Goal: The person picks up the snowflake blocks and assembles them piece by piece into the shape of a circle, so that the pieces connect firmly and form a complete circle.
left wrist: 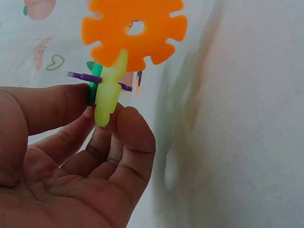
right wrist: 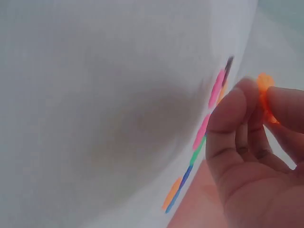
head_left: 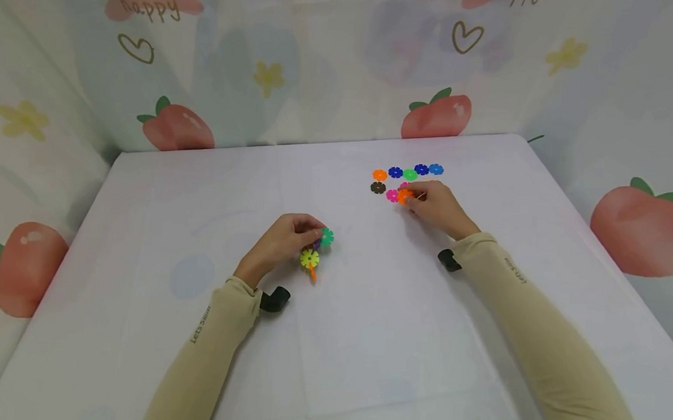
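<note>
Between thumb and fingers, my left hand (head_left: 282,240) pinches a small chain of slotted snowflake discs. A green disc (head_left: 327,237) and a yellow disc (head_left: 310,259) show in the head view. Up close in the left wrist view, a purple disc (left wrist: 84,77) crosses the green one, and an orange disc (left wrist: 111,31) sits slotted onto the yellow one at the outer end. Farther right, my right hand (head_left: 438,206) pinches a single orange disc (head_left: 404,197), seen edge-on as an orange disc (right wrist: 265,94) in the right wrist view. A pink disc (head_left: 392,196) lies beside those fingertips.
Loose discs lie flat at the back right of the white table (head_left: 364,338), among them a brown disc (head_left: 378,188), an orange disc (head_left: 379,175), a green disc (head_left: 410,174) and a light blue disc (head_left: 436,169). A printed curtain (head_left: 321,57) stands behind the table.
</note>
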Action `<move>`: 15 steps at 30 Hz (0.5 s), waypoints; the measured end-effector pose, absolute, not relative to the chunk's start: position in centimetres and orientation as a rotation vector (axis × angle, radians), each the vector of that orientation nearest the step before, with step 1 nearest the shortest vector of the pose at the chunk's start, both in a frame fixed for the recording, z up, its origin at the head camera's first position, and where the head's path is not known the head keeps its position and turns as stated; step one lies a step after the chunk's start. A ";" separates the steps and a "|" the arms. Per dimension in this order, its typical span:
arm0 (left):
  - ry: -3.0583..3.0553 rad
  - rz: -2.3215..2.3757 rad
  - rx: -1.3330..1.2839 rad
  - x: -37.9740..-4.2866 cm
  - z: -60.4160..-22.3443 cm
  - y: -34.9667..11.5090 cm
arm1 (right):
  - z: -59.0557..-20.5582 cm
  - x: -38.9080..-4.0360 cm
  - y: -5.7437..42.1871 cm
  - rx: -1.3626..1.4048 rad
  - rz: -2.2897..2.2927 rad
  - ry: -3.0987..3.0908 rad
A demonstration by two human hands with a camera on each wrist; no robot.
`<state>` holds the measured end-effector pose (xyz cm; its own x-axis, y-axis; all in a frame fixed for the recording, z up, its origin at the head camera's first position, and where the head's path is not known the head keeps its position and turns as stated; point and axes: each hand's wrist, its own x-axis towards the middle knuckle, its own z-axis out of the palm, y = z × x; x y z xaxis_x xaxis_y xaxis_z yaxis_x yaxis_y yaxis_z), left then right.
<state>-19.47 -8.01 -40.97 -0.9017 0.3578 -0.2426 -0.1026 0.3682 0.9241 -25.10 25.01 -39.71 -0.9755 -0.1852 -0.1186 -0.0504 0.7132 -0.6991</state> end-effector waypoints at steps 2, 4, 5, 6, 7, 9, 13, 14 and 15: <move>2.236 1.553 0.213 -19.5 -40.9 -8.0 | -39.8 -24.7 24.4 -0.222 -1.150 2.715; 2.237 1.571 0.211 -19.5 -40.8 -8.0 | -39.9 -24.4 23.7 -0.259 -1.194 2.696; 2.238 1.582 0.211 -19.6 -40.8 -8.0 | -39.9 -24.2 23.3 -0.274 -1.216 2.681; 2.236 1.595 0.209 -19.6 -40.7 -8.0 | -39.9 -24.1 22.9 -0.287 -1.235 2.669; 2.230 1.611 0.204 -19.6 -40.7 -7.9 | -39.9 -23.9 22.5 -0.303 -1.251 2.659; 2.223 1.636 0.191 -19.6 -40.6 -7.9 | -39.8 -23.6 21.8 -0.321 -1.276 2.640; 2.221 1.664 0.155 -19.6 -40.2 -7.8 | -39.8 -22.8 20.4 -0.357 -1.296 2.607; 2.221 1.667 0.147 -19.6 -40.2 -7.7 | -39.8 -22.6 20.1 -0.372 -1.296 2.602; 2.220 1.672 0.138 -19.6 -40.2 -7.7 | -39.8 -22.4 19.8 -0.386 -1.294 2.598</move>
